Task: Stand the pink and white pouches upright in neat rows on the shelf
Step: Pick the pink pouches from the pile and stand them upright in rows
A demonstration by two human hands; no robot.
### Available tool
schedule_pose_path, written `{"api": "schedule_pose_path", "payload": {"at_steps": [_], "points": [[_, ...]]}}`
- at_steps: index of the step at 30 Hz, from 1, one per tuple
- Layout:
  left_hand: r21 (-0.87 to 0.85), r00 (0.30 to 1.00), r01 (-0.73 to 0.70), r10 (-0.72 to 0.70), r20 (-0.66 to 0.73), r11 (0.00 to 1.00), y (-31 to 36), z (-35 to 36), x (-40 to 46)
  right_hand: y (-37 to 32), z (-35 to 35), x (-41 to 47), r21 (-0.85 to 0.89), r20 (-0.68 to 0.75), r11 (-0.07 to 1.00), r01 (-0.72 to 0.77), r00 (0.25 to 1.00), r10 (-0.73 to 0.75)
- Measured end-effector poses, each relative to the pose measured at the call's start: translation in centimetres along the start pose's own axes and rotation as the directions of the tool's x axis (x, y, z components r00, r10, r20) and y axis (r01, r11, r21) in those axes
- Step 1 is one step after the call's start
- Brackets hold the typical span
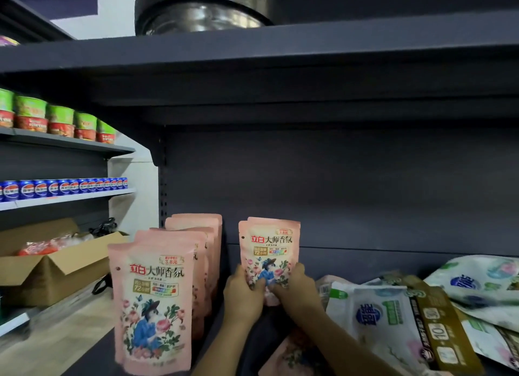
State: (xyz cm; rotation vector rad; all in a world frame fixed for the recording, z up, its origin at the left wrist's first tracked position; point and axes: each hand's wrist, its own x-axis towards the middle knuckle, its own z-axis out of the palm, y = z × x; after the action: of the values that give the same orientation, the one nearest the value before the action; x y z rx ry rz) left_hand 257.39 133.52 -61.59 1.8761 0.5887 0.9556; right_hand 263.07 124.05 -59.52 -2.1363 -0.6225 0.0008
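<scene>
A row of pink pouches [157, 297] stands upright at the shelf's [365, 260] left end, front to back, the nearest showing a floral cat print. Just right of it, two more pouches [269, 252] stand upright, one behind the other. Another pouch [292, 353] lies flat in front.

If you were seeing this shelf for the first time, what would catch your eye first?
Most likely the pink pouch held upright mid-shelf by the left hand and right hand. Next, the row of pink pouches standing at the left, and the heap of white packs lying flat at the right.
</scene>
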Motion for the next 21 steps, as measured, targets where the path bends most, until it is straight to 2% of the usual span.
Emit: {"api": "schedule_pose_path", "payload": {"at_steps": [9, 21], "points": [[0.055, 0.999, -0.003, 0.000, 0.050, 0.998, -0.52, 0.29, -0.06, 0.52, 0.33, -0.24, 0.026, -0.027, 0.999, -0.032, 0.999, 0.033], [0.237, 0.999, -0.041, 0.036, 0.027, 0.971, -0.05, -0.07, -0.46, 0.45, 0.22, -0.75, -0.012, -0.021, 0.999, -0.030, 0.999, 0.030]]}}
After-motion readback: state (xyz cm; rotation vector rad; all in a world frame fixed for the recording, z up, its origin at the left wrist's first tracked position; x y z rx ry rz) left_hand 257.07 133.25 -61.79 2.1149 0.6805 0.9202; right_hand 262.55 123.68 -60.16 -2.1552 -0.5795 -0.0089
